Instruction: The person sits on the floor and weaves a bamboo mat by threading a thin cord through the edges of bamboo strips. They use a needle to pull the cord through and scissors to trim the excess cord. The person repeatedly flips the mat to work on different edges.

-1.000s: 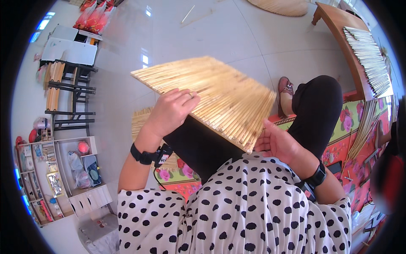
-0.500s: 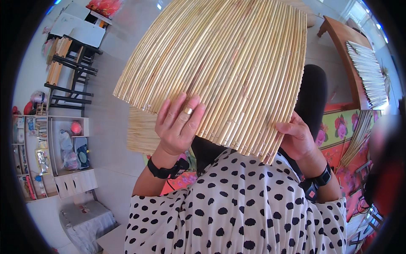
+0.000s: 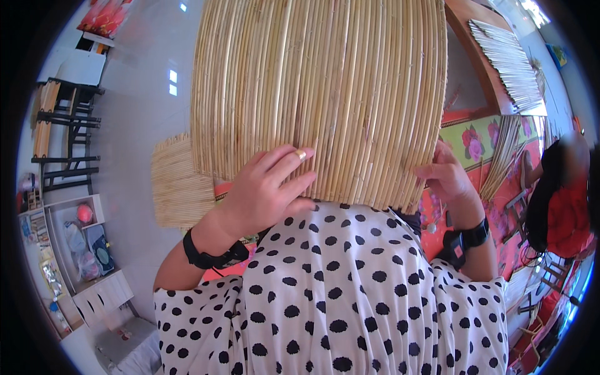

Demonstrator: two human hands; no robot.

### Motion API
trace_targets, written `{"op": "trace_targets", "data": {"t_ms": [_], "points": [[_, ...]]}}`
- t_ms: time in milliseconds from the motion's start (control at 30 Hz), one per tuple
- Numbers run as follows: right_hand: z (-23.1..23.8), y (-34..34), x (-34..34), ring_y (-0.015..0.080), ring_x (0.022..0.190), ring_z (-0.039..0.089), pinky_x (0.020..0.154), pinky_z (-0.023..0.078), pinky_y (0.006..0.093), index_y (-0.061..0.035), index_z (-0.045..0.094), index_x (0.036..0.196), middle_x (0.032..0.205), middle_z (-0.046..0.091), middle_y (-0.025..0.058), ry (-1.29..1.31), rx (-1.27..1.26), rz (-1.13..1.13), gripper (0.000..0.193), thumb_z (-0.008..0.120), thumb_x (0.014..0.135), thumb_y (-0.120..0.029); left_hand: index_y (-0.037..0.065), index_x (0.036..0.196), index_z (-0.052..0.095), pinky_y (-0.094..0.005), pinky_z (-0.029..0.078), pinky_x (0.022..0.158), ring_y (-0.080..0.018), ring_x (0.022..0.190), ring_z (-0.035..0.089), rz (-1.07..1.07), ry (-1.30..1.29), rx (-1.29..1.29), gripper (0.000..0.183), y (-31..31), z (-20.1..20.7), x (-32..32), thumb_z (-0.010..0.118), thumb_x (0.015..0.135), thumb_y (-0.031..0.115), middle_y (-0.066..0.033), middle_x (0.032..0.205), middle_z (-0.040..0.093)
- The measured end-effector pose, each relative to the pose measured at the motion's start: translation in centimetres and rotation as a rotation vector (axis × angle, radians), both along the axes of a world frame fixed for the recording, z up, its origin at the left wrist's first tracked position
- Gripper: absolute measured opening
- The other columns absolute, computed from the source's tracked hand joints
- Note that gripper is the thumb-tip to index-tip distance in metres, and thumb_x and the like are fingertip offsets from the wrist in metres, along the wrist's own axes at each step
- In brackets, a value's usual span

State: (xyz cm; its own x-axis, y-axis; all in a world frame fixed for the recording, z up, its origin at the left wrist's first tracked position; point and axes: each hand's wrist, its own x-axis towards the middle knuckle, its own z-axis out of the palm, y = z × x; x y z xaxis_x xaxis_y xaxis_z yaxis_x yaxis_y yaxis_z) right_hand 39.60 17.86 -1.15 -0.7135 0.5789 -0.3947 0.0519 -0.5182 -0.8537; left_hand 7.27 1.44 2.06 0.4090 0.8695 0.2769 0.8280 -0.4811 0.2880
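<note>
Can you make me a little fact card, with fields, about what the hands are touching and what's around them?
Left hand: fingers laid on the stalk mat near its lower edge; gold ring on one finger
Right hand: at the mat's lower right edge, thumb on the front
Mat made of: thin straw-coloured stalks, side by side
To the left: second stalk mat
To the right: loose stalk bundle on floral cloth
Upper right: wooden table with more stalks

Row of pale sticks (image 3: 505,62) on brown table (image 3: 465,14)
</note>
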Motion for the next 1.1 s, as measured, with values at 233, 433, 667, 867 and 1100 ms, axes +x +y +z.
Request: {"op": "trace_targets", "data": {"t_ms": [233, 433, 667, 867, 1100], "points": [[-0.2, 1.9, 0.0, 0.0126, 0.095, 0.066, 0.079, 0.052, 0.0249, 0.0018, 0.056, 0.134, 0.113, 0.068, 0.0045, 0.0, 0.02, 0.026, 0.055, 0.07, 0.082, -0.003, 0.001, 0.094, 0.067, -0.037, 0.055, 0.073, -0.0258, 0.085, 0.064, -0.298, -0.167, 0.011, 0.026, 7.7, -0.8, 3.4, 0.08, 0.072, 0.008, -0.0087, 0.089, 0.057], [-0.1, 1.7, 1.3, 0.0088, 0.089, 0.061, 0.075, 0.048, 0.0224, 0.0032, 0.058, 0.133, 0.109, 0.068, 0.0008, -0.109, 0.138, 0.027, 0.051, 0.073, 0.086, -0.008, 0.006, 0.09, 0.068, -0.0341, 0.051, 0.065, -0.0204, 0.077, 0.06, -0.484, -0.105, 0.047, 0.015, 9.6, -2.2, 5.3, 0.075, 0.078, 0.011, -0.0035, 0.083, 0.057], [-1.2, -2.0, 1.6, 0.0085, 0.095, 0.062, 0.086, 0.052, 0.0262, 0.0035, 0.06, 0.13, 0.105, 0.068, 0.0007, -0.186, 0.171, -0.181, 0.043, 0.074, 0.091, -0.008, 0.01, 0.085, 0.065, -0.0305, 0.05, 0.063, -0.0165, 0.074, 0.06, -0.535, -0.024, 0.13, 0.009, 10.2, -2.4, 6.0, 0.068, 0.077, 0.013, 0.0, 0.081, 0.056], [-0.8, -5.3, 0.1, 0.0081, 0.085, 0.06, 0.074, 0.053, 0.0245, 0.0049, 0.061, 0.122, 0.102, 0.063, 0.0016, -0.245, 0.181, -0.27, 0.037, 0.075, 0.092, -0.01, 0.011, 0.083, 0.063, -0.0266, 0.049, 0.063, -0.0131, 0.073, 0.058, -0.649, 0.094, 0.248, 0.009, 10.4, -2.7, 6.1, 0.067, 0.075, 0.014, 0.0011, 0.079, 0.054], [-1.1, -5.0, 0.3, 0.0088, 0.075, 0.059, 0.067, 0.052, 0.0254, 0.005, 0.058, 0.123, 0.092, 0.063, 0.0025, -0.293, 0.162, -0.257, 0.041, 0.077, 0.091, -0.013, 0.01, 0.085, 0.064, -0.0247, 0.047, 0.056, -0.0123, 0.071, 0.056, -0.736, -0.068, 0.338, 0.013, 11.1, -3.9, 5.5, 0.068, 0.074, 0.013, 0.0011, 0.079, 0.051]]}}
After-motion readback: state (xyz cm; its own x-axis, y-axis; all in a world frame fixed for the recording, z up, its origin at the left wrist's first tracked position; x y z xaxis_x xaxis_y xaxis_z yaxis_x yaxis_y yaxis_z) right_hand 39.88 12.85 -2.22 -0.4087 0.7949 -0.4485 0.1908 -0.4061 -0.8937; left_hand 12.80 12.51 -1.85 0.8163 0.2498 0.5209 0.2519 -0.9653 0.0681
